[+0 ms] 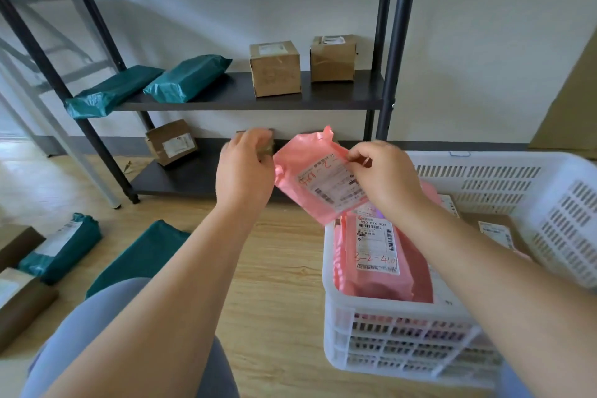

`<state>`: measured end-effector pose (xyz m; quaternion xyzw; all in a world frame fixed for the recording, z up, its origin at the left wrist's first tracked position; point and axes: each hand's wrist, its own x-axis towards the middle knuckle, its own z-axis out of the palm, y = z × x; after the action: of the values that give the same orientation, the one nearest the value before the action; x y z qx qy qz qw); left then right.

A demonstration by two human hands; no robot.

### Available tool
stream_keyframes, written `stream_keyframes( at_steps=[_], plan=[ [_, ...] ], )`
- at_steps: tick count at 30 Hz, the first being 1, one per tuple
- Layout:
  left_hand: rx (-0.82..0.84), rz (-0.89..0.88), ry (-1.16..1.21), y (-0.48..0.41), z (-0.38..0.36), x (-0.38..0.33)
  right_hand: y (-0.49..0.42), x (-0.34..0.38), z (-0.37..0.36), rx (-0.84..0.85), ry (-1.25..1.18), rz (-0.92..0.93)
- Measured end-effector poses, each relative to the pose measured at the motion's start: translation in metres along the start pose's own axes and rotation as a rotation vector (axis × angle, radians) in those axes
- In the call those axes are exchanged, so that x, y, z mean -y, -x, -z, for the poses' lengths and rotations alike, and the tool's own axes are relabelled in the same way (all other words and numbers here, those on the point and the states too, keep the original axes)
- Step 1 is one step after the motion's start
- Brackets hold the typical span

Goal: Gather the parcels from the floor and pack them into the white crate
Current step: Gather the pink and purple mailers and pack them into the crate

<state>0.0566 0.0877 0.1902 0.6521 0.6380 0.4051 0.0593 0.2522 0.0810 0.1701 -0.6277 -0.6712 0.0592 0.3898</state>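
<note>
While held in the air, the pink parcel sits tilted between the two hands, label toward the camera, over the far left corner of the white crate. Right hand: thumb and fingertips pinch the parcel's upper right edge. Left hand: fingers curled at the parcel's left edge; blur, cannot tell if they actually grip it.

Below the right fingers, a second pink parcel lies label-up in the crate, with a brown carton in the crate further right. Just behind the left fingers, a small brown box is partly hidden on the low shelf board.

Below and left of the left fingers, on the wood floor: a flat green parcel, a labelled green parcel, and a brown floor box at the frame edge.

Above both hands, the dark shelf carries two green bags and two cardboard boxes. Left of the left fingers, a tilted labelled box is on the lower board.
</note>
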Motion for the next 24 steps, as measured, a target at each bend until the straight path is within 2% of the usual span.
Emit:
stream_keyframes(
  at_steps=[2, 5, 7, 12, 16, 22, 24],
  plan=[
    [-0.129, -0.282, -0.091, 0.006, 0.0, -0.008, 0.001, 0.002, 0.0, -0.07, 0.071, 0.112],
    [-0.138, -0.582, -0.155, 0.012, -0.01, -0.017, 0.002, 0.003, -0.002, -0.16, 0.108, 0.248],
    [-0.094, -0.645, -0.233, 0.014, -0.018, -0.016, 0.002, 0.004, -0.004, -0.181, 0.115, 0.298],
    [-0.105, -0.621, -0.347, 0.015, -0.027, -0.009, 0.006, 0.006, -0.007, -0.175, 0.069, 0.34],
    [-0.121, -0.476, -0.265, 0.012, -0.027, -0.009, 0.006, 0.007, -0.003, -0.173, 0.013, 0.337],
    [-0.012, 0.134, -0.008, 0.008, -0.026, -0.004, 0.007, -0.001, -0.004, -0.101, 0.006, 0.149],
    [0.031, 0.256, 0.112, 0.008, -0.03, -0.002, 0.006, -0.006, -0.007, -0.05, 0.039, 0.068]
  ],
)
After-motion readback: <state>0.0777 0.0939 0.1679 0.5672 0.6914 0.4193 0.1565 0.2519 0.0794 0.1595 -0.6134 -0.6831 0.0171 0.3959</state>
